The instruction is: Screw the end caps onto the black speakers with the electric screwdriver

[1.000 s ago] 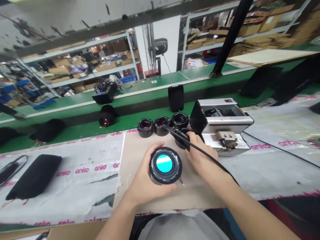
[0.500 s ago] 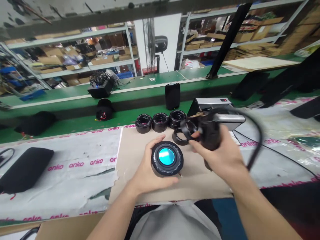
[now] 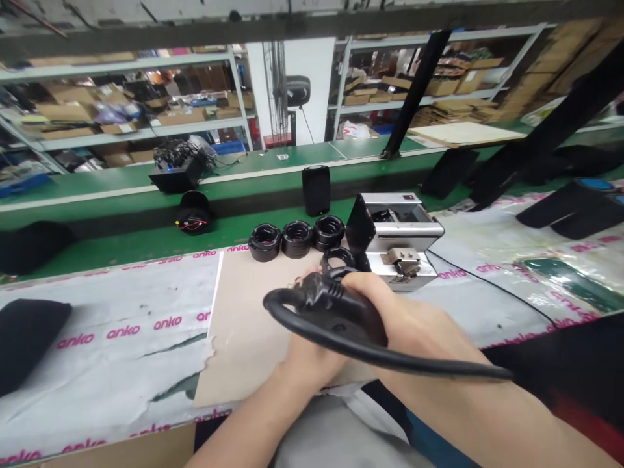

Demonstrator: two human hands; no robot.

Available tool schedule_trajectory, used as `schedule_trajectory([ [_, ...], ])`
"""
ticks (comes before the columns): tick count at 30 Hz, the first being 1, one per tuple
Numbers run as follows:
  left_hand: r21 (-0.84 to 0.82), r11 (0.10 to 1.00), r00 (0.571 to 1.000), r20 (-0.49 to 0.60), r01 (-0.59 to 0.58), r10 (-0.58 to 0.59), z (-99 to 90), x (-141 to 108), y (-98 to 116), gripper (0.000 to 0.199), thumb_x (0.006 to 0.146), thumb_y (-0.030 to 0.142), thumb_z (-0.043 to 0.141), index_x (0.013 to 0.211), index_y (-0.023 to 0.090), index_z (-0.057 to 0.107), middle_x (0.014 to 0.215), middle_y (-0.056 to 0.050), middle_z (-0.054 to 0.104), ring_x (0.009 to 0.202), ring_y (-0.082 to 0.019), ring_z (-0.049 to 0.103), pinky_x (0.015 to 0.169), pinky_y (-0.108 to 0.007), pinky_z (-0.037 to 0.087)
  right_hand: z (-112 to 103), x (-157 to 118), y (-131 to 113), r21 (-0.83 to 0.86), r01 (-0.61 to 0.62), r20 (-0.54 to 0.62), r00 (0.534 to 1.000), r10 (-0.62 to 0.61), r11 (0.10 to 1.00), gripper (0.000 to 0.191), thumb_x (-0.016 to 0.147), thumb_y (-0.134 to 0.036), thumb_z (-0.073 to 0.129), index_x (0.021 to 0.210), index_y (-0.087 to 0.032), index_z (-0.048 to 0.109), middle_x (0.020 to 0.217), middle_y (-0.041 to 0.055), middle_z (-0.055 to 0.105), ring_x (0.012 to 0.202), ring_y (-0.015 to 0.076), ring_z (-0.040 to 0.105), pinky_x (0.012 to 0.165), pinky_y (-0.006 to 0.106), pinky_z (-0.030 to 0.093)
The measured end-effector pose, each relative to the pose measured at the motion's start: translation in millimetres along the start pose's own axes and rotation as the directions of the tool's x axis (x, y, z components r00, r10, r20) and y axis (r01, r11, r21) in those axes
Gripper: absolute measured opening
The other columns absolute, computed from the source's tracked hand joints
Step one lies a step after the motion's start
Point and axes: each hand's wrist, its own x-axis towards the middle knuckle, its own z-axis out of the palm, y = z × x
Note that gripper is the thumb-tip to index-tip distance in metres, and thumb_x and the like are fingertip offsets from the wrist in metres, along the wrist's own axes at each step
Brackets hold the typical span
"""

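Note:
My right hand (image 3: pixel 385 305) grips a black hand tool (image 3: pixel 341 312) with a thick black cable curving across in front of my forearm. Behind and below the tool, my left hand (image 3: pixel 309 354) is closed around a round speaker, which the tool and cable now hide. A fingertip of that hand shows past the tool's far side. Just beyond both hands lies a black ring (image 3: pixel 336 259) on the brown cardboard sheet (image 3: pixel 244 325). Three round black ring-shaped parts (image 3: pixel 297 240) stand in a row behind it.
A silver metal box device (image 3: pixel 400 234) with an open top and a trailing cord stands right of the rings. A black upright speaker (image 3: pixel 316 190) is behind them. Black fabric-covered pieces (image 3: pixel 32 338) lie at left; dark cylinders (image 3: pixel 570 205) lie at right. Shelves hold cartons beyond.
My right hand has brought the black tool left and nearer, over my left hand. The speaker's blue-green centre, visible earlier, is now covered. The view has shifted right.

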Motion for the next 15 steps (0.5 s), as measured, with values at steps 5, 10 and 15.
schedule_trajectory([
  [5,0.008,0.991,0.988,-0.083,-0.133,0.133,-1.7,-1.7,1.5,0.091,0.080,0.043,0.096,0.155,0.031,0.046,0.153,-0.013,0.060,0.148,-0.038,0.060,0.124,-0.058,0.051,-22.7,15.4,26.5,0.220,0.026,-0.061,0.998,-0.013,0.975,0.044,0.083,-0.041,0.081,0.123,-0.028,0.070,0.097,0.0005,0.076,0.084,0.0194,0.074,0.066,0.024,0.057],
  [10,0.044,0.991,0.987,-0.100,-0.125,0.129,-0.4,-1.7,6.3,0.100,0.078,0.048,0.097,0.156,0.030,0.037,0.157,-0.015,0.057,0.145,-0.036,0.064,0.122,-0.051,0.053,-30.9,44.8,56.4,0.436,0.068,0.234,0.954,-0.186,0.897,0.080,0.068,-0.042,0.099,0.140,-0.028,0.067,0.127,0.0000,0.076,0.116,0.0210,0.075,0.100,0.028,0.064],
  [15,-0.001,1.000,0.995,-0.095,-0.015,0.015,-4.5,-3.3,16.2,0.105,0.074,0.042,0.098,0.158,0.031,0.036,0.163,-0.015,0.053,0.150,-0.037,0.059,0.122,-0.051,0.053,-23.5,49.4,56.8,0.508,0.055,0.199,0.964,-0.179,0.860,0.067,0.070,-0.030,0.099,0.132,-0.028,0.072,0.123,-0.0027,0.078,0.113,0.0200,0.078,0.097,0.026,0.065],
])
